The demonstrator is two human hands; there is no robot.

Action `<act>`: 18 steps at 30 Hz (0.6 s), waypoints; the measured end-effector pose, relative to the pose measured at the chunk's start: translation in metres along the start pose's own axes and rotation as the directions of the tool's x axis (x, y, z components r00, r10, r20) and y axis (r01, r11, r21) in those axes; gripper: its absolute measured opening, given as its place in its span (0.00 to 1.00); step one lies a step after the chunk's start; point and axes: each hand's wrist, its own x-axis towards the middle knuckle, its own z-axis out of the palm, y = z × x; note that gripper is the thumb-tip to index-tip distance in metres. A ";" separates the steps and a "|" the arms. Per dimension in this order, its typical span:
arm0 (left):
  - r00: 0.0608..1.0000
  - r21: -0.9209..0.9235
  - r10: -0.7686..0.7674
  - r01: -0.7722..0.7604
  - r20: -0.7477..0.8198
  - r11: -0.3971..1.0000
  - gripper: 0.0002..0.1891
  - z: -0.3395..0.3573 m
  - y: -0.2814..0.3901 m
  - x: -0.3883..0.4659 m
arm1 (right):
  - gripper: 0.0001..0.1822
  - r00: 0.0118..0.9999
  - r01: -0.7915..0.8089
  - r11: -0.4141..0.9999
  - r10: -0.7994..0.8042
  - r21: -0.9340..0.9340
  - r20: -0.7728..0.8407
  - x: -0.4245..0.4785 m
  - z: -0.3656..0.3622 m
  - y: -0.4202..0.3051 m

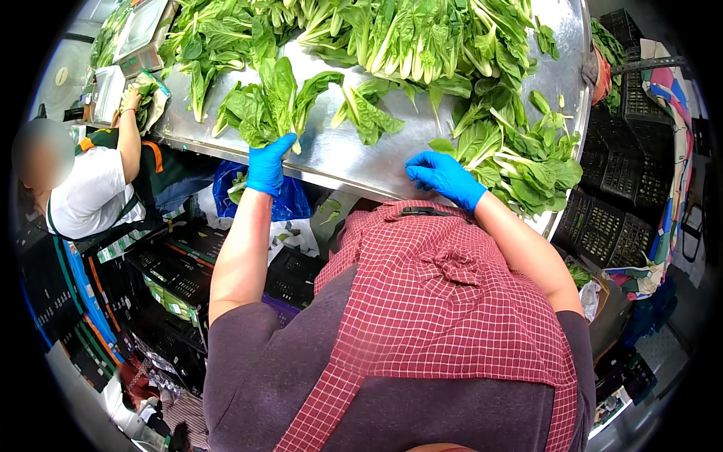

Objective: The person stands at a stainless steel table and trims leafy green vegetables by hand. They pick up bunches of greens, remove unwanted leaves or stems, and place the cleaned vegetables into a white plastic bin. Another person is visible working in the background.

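Note:
My left hand (269, 165), in a blue glove, grips a bunch of leafy greens (281, 99) by its stems at the near edge of the steel table (361, 165). My right hand (446, 176), gloved too, is over the table near its front edge with fingers curled; nothing shows in it. Beside it on the right lies a loose heap of greens (522, 152). A small bunch (367, 110) lies between the hands, farther back. Behind it is a large pile of leafy greens with pale stems (421, 42).
At the left a co-worker (93, 186) handles a bag of greens (148, 104) beside a scale (141, 34). A blue plastic bag (291, 198) hangs below the table edge. Black plastic crates stand at the right (601, 226) and lower left (181, 260).

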 end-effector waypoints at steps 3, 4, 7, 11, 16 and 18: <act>0.985 0.310 -0.093 0.044 0.147 0.950 0.25 -0.027 0.027 -0.004 | 0.17 0.999 0.030 0.999 -0.031 -0.043 -0.027 0.005 0.001 -0.012; 0.979 0.518 0.012 -0.117 0.202 0.847 0.24 -0.037 0.036 -0.002 | 0.18 0.998 0.044 0.997 -0.046 -0.070 -0.033 0.008 0.001 -0.015; 0.953 0.762 0.259 -0.284 0.157 0.583 0.24 -0.073 0.046 0.000 | 0.25 0.980 0.104 0.905 -0.164 -0.412 -0.112 0.025 0.009 -0.027; 0.996 0.181 -0.001 0.016 -0.087 0.983 0.17 -0.073 0.051 0.001 | 0.38 0.944 0.006 0.773 -0.214 -0.634 -0.252 0.055 0.031 -0.057; 0.986 -0.248 -0.038 -0.003 -0.160 0.969 0.20 -0.044 0.039 -0.005 | 0.39 0.920 -0.052 0.695 -0.246 -0.717 -0.306 0.090 0.040 -0.067; 0.991 -0.340 -0.064 0.020 -0.119 0.940 0.21 -0.052 0.020 -0.001 | 0.37 0.904 -0.037 0.706 -0.279 -0.708 -0.325 0.094 0.040 -0.068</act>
